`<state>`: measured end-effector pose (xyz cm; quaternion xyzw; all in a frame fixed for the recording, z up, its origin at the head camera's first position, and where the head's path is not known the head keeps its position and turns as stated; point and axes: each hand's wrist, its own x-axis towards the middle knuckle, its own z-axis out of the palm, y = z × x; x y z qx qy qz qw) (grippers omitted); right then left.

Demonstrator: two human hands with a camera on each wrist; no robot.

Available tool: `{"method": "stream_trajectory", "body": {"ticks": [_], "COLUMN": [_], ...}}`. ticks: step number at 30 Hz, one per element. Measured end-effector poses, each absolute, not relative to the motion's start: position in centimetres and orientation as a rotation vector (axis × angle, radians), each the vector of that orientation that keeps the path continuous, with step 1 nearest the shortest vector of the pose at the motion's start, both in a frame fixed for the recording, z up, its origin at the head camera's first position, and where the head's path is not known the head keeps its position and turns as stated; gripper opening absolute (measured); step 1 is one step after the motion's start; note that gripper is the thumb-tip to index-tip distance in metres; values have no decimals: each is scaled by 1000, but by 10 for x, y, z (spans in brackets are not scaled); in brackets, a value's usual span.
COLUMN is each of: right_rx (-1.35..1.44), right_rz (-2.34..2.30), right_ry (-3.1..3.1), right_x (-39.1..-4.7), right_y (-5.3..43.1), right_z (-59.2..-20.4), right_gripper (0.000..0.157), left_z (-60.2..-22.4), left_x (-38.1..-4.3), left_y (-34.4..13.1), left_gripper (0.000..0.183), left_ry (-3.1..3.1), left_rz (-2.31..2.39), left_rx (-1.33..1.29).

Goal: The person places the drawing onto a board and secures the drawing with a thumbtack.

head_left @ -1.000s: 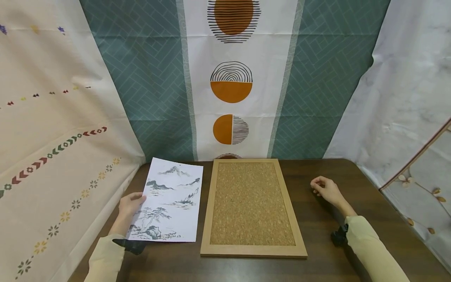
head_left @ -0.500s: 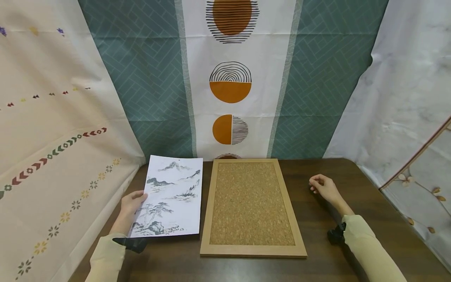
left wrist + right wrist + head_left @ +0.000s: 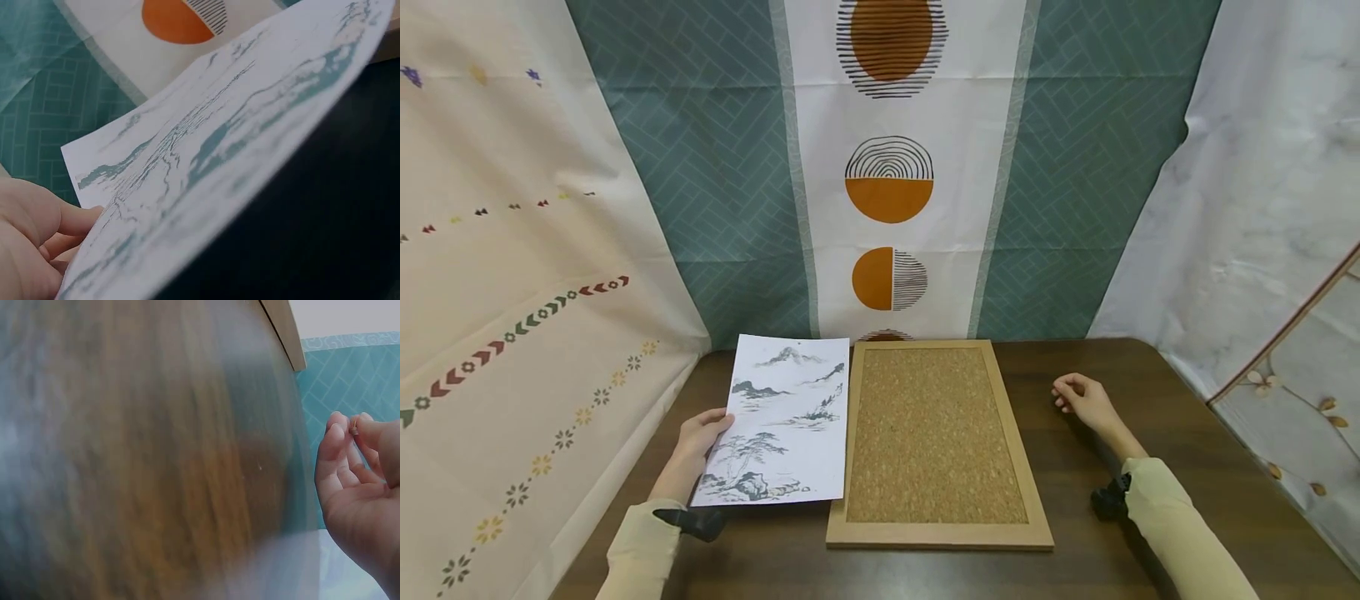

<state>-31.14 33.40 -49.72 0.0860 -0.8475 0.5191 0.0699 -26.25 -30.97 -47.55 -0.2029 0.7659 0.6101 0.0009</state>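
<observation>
My left hand (image 3: 700, 437) grips the left edge of a white sheet of paper (image 3: 820, 442), thumb on top. Grey-green ink mountains, rocks and pines are printed on it, and a tiny dark dot shows near its top edge. In the left wrist view the paper (image 3: 144, 181) bows slightly above the table. Its right edge overlaps the left frame of a cork board (image 3: 936, 433) in the head view. Right of the board, my right hand (image 3: 1090, 404) hovers over the table. Thumb and fingertips pinch a tiny push pin (image 3: 355, 430), mostly hidden between them.
The cork board's light wooden frame (image 3: 940, 535) lies flat on a dark brown table (image 3: 1195, 425). Behind stands a green and white curtain (image 3: 730, 208) with orange circles. Patterned cloths hang at the left (image 3: 497, 333) and right (image 3: 1262, 208).
My left hand first raises the sheet a little, then carries it right until it overlaps the board's frame. My right hand drifts slightly left, its pinch kept.
</observation>
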Motion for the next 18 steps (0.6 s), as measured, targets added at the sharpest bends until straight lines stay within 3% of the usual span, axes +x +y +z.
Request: {"method": "stream_trajectory", "body": {"ticks": [18], "right_rx": [240], "right_rz": [1697], "right_ry": [-2562], "right_x": [-312], "right_y": [318], "right_z": [-496], "right_gripper": [34], "left_z": [-481], "left_x": [-270], "left_y": [-285], "left_gripper": [55], "left_ry": [2186], "left_rz": [2013], "left_rx": [-507]}}
